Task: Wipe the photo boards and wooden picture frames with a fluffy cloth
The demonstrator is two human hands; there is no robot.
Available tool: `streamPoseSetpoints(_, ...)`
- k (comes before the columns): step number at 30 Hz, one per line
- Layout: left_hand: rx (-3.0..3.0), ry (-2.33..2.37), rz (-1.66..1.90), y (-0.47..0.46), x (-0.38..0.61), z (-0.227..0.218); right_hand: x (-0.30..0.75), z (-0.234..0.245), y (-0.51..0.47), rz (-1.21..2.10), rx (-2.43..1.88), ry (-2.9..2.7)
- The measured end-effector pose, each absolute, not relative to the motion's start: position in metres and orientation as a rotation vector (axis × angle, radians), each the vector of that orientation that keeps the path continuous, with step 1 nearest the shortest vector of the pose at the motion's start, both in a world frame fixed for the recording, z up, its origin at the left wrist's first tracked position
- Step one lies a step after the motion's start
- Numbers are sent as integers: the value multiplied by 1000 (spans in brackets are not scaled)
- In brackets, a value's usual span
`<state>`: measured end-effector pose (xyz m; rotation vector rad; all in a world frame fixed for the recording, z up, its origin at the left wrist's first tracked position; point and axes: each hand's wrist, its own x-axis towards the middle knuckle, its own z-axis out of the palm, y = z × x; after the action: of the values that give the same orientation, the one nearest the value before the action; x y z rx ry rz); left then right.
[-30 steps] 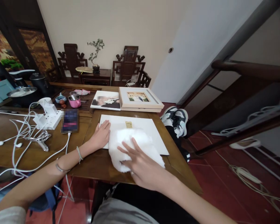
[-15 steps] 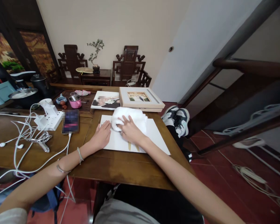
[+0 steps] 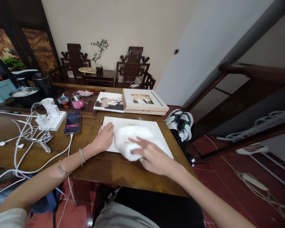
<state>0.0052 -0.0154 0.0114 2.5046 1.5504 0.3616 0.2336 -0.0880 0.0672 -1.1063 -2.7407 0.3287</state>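
A white rectangular board lies flat on the wooden table in front of me. My left hand rests flat on the board's left edge, fingers stretched out. Under my right hand is a bunched, fluffy white towel, gripped between thumb and fingers and pressed on the board near its front edge. The towel is blurred by motion and covers much of the board's middle. A small gold-coloured mark shows on the board just behind the towel.
Behind the board lie a photo print and a framed picture. To the left are a phone on a charging cable, a white power strip with tangled cords and a pink cup. A person's sneakers show beyond the table's right edge.
My right hand has moved the towel toward me and to the right, from the board's far side to its front edge. My left hand has stayed in place.
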Motion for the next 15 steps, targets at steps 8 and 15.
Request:
streamPoseSetpoints(8,2260,1493,803,-10,2,13,190,44,-8,8,-1524,-2507)
streamPoseSetpoints(15,1980,1463,1202,-12,3,28,168,53,-55,234,-1048,-2689)
